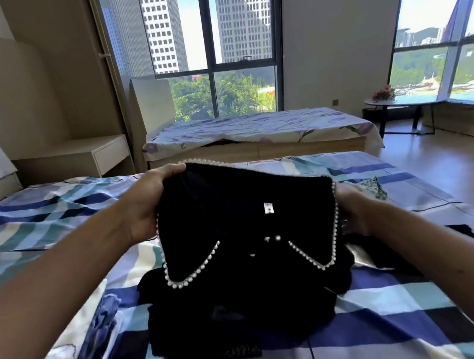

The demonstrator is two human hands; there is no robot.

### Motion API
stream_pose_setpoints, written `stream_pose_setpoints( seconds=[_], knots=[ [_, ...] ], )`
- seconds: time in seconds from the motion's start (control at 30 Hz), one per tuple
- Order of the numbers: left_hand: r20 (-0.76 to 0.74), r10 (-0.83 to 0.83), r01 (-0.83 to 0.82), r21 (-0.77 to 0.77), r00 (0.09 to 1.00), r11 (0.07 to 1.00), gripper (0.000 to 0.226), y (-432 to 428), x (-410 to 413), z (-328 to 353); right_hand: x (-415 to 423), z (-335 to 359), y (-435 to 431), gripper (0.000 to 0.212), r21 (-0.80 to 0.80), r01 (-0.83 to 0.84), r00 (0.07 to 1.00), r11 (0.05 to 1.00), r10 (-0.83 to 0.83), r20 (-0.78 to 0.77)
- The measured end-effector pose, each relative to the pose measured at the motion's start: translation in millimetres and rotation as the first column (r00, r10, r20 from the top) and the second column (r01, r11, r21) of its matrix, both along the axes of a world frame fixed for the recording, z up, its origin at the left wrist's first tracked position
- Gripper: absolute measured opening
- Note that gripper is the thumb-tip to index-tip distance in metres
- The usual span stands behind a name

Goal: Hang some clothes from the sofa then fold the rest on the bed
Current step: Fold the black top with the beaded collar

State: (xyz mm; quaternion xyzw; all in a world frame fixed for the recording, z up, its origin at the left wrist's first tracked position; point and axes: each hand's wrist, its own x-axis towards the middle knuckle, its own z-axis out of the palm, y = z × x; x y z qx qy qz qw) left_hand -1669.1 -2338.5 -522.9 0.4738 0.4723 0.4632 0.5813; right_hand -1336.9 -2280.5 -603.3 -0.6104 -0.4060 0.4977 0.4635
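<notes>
Head: black top (246, 227) btwn hands (146, 206) (351, 214).

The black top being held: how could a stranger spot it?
Find the near bed with the blue checked sheet. Over it, the left hand and right hand hold a black top by its sides. Its collar edged in white pearl beads sets it apart from the plain dark clothes heaped below.

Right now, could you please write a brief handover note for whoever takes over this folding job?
Left hand grips the pearl-trimmed black top at its upper left edge.
Right hand holds its right edge.
The top is raised over the checked bed, black fabric bunched beneath it.
Done: top spread between both hands.
Left: fold it, lay it on the bed; hanging not visible here.
</notes>
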Motion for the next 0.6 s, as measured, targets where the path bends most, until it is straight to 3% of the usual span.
stream_pose_setpoints(
  seconds=[0.07, 0.13, 0.17, 0.23, 0.37, 0.47, 0.53, 0.6],
  knots=[
    [0.071, -0.037, 0.042, -0.062, 0.997, 0.997, 0.048, -2.5, 2.7, -13.0, -6.5, -19.0, -0.8, 0.032, -0.043, 0.008, 0.961, 0.999, -0.019, -0.274],
    [0.147, -0.062, 0.075, -0.085, 0.987, 0.994, 0.042, -5.7, 4.3, -23.6, -8.7, -33.2, -10.6, 0.070, -0.067, -0.174, 0.912, 0.983, 0.134, -0.388],
    [0.183, -0.060, 0.077, -0.090, 0.981, 0.993, 0.041, -4.4, 4.1, -27.4, -8.7, -38.6, -16.8, 0.075, -0.060, -0.264, 0.911, 0.963, 0.228, -0.343],
    [0.228, -0.071, 0.093, -0.088, 0.971, 0.992, 0.044, -3.2, 2.2, -31.3, -10.4, -49.3, -26.9, 0.060, -0.042, -0.320, 0.944, 0.946, 0.314, -0.105],
    [0.190, -0.104, 0.126, -0.104, 0.976, 0.987, 0.043, -1.7, 1.3, -31.4, -5.1, -58.8, -21.0, 0.015, 0.104, -0.192, 0.944, 0.976, 0.154, 0.291],
    [0.073, -0.102, 0.110, -0.114, 0.992, 0.987, 0.042, 2.1, 3.9, -31.4, 13.7, -61.9, -5.7, 0.022, 0.104, -0.204, 0.826, 0.973, 0.114, 0.552],
    [-0.021, -0.085, 0.082, -0.097, 0.996, 0.992, 0.044, 5.8, 4.8, -32.7, 20.2, -57.3, -4.9, 0.022, 0.080, -0.163, 0.793, 0.983, 0.082, 0.603],
    [-0.064, -0.071, 0.065, -0.096, 0.995, 0.993, 0.047, 8.8, 4.9, -33.5, 19.7, -47.9, -9.2, 0.033, 0.028, -0.103, 0.912, 0.994, 0.083, 0.403]
  ],
)
